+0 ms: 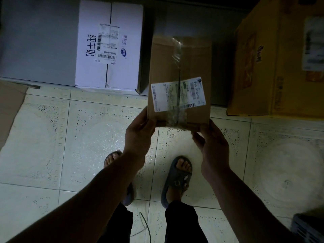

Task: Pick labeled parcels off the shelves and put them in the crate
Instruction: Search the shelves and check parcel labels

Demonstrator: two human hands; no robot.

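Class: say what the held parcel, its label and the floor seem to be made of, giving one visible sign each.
Parcel: likely cardboard, matte brown, with folded edges and glossy clear tape.
Label: apparently paper, white, printed with barcodes.
Floor: probably glazed ceramic tile, pale, with grout lines and a sheen.

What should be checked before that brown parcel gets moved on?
1. Left hand grips the brown parcel: ok.
2. Right hand grips its other near corner: ok.
3. Label on top, facing the camera: ok.
4. Label print legible: cannot tell, too dim.
5. Crate in sight, lower right: ok; room inside: cannot tell.
6. Thin cable on the tiled floor: not ok, might trip.
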